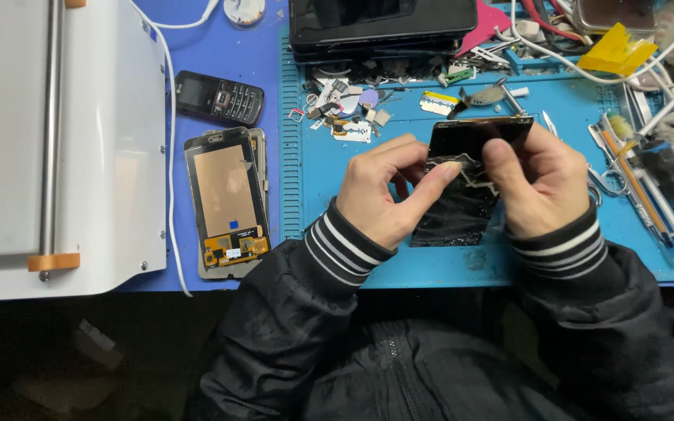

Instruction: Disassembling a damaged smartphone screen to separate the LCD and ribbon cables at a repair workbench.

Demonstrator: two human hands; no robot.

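Note:
Both hands hold a black phone screen panel (462, 210) over the blue work mat (352, 257). My left hand (388, 191) pinches a crumpled film or foil layer (462, 165) on the panel between thumb and fingers. My right hand (544, 183) grips the panel's upper right part, thumb pressed beside the same layer. The panel's lower end rests near the mat, and its surface looks cracked and glossy.
An opened phone body (226, 203) with a copper sheet lies left of the mat, a small black keypad phone (220, 97) behind it. A white machine (56, 140) fills the left. Small parts (345, 101), tweezers and tools (641, 179) and stacked dark devices (384, 23) crowd the back and right.

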